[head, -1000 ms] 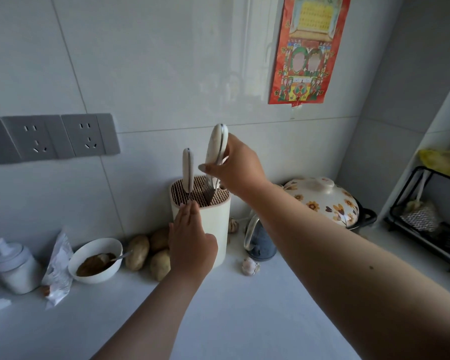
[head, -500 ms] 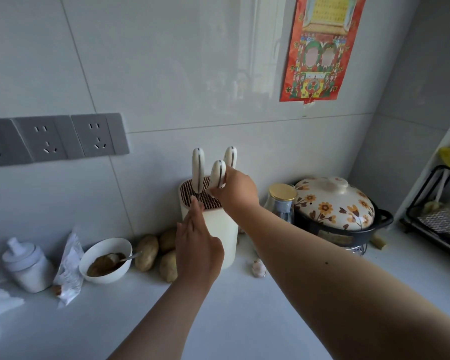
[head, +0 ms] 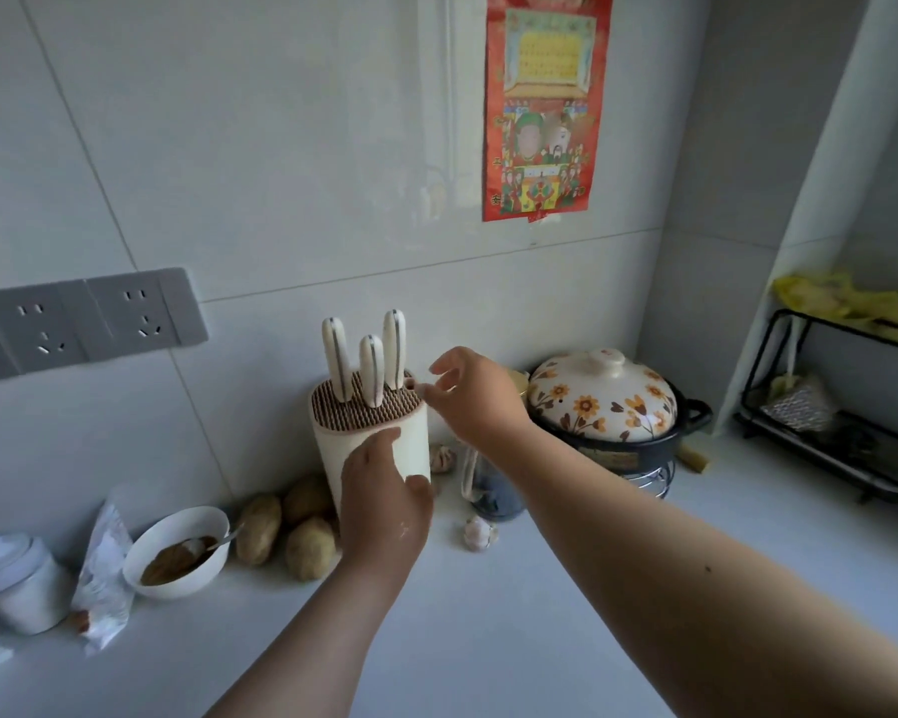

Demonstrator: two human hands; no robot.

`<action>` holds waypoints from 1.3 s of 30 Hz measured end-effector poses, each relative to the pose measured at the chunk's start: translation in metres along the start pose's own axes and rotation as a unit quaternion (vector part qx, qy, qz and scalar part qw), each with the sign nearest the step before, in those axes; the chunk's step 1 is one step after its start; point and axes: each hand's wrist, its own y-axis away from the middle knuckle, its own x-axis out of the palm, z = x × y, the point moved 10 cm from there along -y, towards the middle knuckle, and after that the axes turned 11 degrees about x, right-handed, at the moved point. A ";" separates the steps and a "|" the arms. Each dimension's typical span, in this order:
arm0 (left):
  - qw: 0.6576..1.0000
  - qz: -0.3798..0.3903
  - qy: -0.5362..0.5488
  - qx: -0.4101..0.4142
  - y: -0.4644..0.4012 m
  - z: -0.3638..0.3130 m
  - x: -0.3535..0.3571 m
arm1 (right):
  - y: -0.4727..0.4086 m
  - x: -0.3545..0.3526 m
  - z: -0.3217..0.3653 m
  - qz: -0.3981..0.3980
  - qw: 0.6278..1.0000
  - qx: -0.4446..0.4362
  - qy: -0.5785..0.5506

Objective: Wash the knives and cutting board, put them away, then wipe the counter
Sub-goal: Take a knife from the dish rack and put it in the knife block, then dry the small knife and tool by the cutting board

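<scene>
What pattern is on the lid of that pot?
Orange and brown flowers on the cream pot lid, seen in the head view.

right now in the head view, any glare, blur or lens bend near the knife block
Head view: a bright vertical glare streak on the glossy wall tile above the knife block; head view: right hand slightly motion-smeared, block and knife handles sharp; head view: wide lens bows the tile seams and pillar.

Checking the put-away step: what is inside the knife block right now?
Three white knife handles stand up from the slotted top of the knife block. Their blades are sunk in the slots and cannot be seen. The left hand covers part of its front wall.
</scene>
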 end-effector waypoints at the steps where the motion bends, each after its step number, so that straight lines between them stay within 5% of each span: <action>1: 1.000 0.008 0.013 -0.012 0.002 -0.006 0.004 | 0.004 -0.010 -0.006 -0.007 1.000 0.004 -0.003; 10: 0.983 0.141 0.115 0.009 0.026 -0.110 0.069 | 0.059 -0.120 -0.098 -0.083 0.991 0.089 -0.050; 22: 0.892 0.385 0.211 0.109 0.158 -0.289 0.207 | 0.229 -0.287 -0.332 -0.228 0.922 0.299 -0.091; 26: 0.853 0.457 0.213 0.137 0.215 -0.340 0.243 | 0.314 -0.331 -0.415 -0.272 0.873 0.395 -0.087; 30: 0.822 0.512 0.198 0.151 0.271 -0.378 0.273 | 0.413 -0.364 -0.498 -0.320 0.784 0.526 -0.078; 35: 0.788 0.565 0.186 0.155 0.328 -0.409 0.299 | 0.501 -0.361 -0.565 -0.237 0.691 0.681 -0.038; 39: 0.774 0.586 0.178 0.161 0.357 -0.425 0.313 | 0.530 -0.339 -0.603 -0.176 0.663 0.727 -0.009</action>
